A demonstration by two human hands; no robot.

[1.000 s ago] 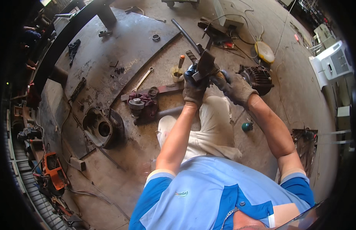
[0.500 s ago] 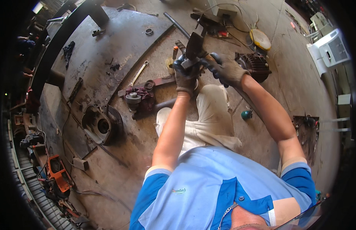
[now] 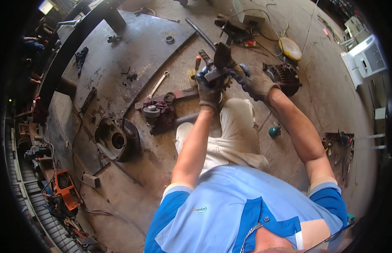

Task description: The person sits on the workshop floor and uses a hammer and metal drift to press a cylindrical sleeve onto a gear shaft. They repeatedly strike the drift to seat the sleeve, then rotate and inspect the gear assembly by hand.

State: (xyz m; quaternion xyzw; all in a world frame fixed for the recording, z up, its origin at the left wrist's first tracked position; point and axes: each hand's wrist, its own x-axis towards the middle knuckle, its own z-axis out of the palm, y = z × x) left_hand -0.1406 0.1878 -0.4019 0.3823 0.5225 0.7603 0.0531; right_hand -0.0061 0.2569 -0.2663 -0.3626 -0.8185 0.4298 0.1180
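Note:
Both my hands wear brown work gloves with dark fingers and are close together above the floor, beyond my knees. My left hand (image 3: 209, 90) is closed around a dark metal part (image 3: 212, 75) with a blocky end; its full shape is hidden. My right hand (image 3: 258, 82) grips the handle of what looks like a hammer, whose broad dark head (image 3: 222, 55) stands over the metal part. Whether head and part touch, I cannot tell. Just left of my left hand shows a tool with an orange handle (image 3: 198, 63). A long dark bar (image 3: 200, 33) lies beyond the hammer head.
A ring spanner (image 3: 158, 84), a gear (image 3: 151, 111) on dark cloth and a round metal housing (image 3: 111, 139) lie to the left. A finned motor-like casing (image 3: 284, 78), a yellow round object (image 3: 290, 48) and a small green can (image 3: 274, 131) are on the right. Cables cross the floor.
The whole scene has shifted slightly right and down in the picture. Both hands keep their grip, with the hammer head still over the metal part.

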